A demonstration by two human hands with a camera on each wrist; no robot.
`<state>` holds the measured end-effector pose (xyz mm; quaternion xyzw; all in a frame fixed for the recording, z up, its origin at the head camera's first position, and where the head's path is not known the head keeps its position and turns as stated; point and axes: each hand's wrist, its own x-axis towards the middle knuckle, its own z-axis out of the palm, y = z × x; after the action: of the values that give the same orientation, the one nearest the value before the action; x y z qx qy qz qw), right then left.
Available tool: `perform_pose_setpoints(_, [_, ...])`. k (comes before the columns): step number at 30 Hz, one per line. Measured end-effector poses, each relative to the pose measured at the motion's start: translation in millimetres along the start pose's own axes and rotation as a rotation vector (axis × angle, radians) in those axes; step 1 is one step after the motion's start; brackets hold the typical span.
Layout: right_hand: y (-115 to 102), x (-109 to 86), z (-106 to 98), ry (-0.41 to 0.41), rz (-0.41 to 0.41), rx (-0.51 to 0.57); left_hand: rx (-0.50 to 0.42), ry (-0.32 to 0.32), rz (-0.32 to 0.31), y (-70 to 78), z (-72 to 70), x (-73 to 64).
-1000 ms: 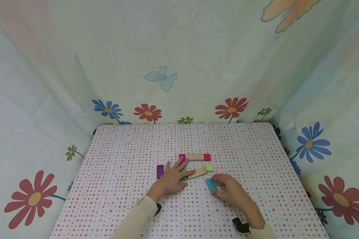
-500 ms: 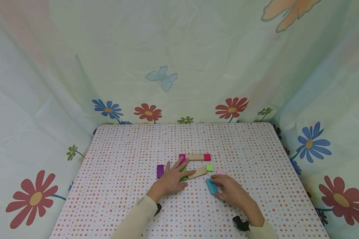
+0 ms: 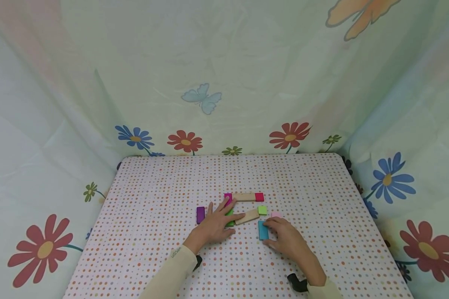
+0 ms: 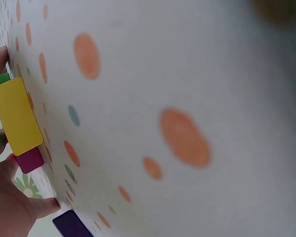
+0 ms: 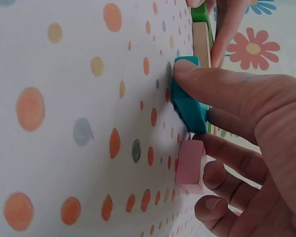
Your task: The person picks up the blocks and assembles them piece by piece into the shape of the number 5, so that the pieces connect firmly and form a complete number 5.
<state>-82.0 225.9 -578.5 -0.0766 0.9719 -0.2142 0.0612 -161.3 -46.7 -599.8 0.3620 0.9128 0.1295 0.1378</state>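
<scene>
My right hand (image 3: 286, 237) pinches a turquoise block (image 3: 263, 231) between thumb and fingers. In the right wrist view, the thumb presses one face of it, and a pink block (image 5: 190, 161) sits just beside the fingers. My left hand (image 3: 214, 226) lies with fingers spread over a group of blocks. One finger touches the magenta block (image 3: 228, 197), another reaches along the green block (image 3: 230, 217) towards a plain wooden plank (image 3: 247, 216). A yellow block (image 4: 18, 116), hidden under this hand in the head view, shows in the left wrist view.
Left of the left hand lies a purple block (image 3: 200, 215). Behind, another wooden plank (image 3: 244, 197) runs from the magenta block to a red block (image 3: 259, 197). A lime block (image 3: 262, 210) meets the slanted plank's end. Everything lies on a dotted table (image 3: 164, 182).
The turquoise block has turned from slanted to nearly straight and shifted slightly away from me, with the right hand moving along. The left hand has stayed in place.
</scene>
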Motion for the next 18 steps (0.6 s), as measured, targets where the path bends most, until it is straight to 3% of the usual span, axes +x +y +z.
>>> perform_pose_setpoints(12, [0.7,-3.3,2.1,0.044,-0.015,-0.070,-0.002,0.004,-0.001,-0.4,1.7,0.0])
perform_pose_setpoints(18, [-2.6,-2.7,7.4,0.065,-0.008,-0.158,-0.001,0.011,0.000,-0.4,1.7,-0.1])
